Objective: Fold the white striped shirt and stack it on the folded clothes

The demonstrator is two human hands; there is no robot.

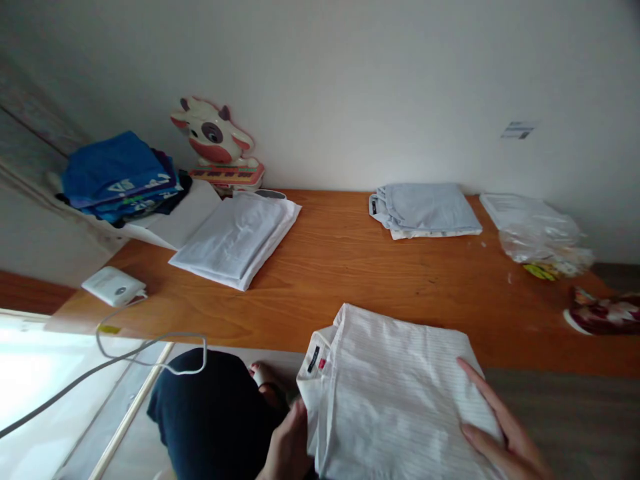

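Note:
A folded white shirt with fine stripes (395, 393) lies across the front edge of the wooden table, its collar and dark neck label turned to the left. My left hand (289, 443) grips the shirt's left side just below the collar; its fingertips are hidden behind the cloth. On the right side, my right hand (500, 427) holds the shirt, with thumb and forefinger resting on top and the other fingers out of sight. Farther back sits a folded light blue shirt (430, 208) on top of another pale folded cloth.
On the wooden table (325, 267) are white packets (235, 240), a blue clothes pile (120, 177), a cow-shaped toy keyboard (217, 143), and a clear plastic bag (545, 237). A white power bank (114, 287) trails a cable at left. A dark red patterned item (605, 313) sits at right.

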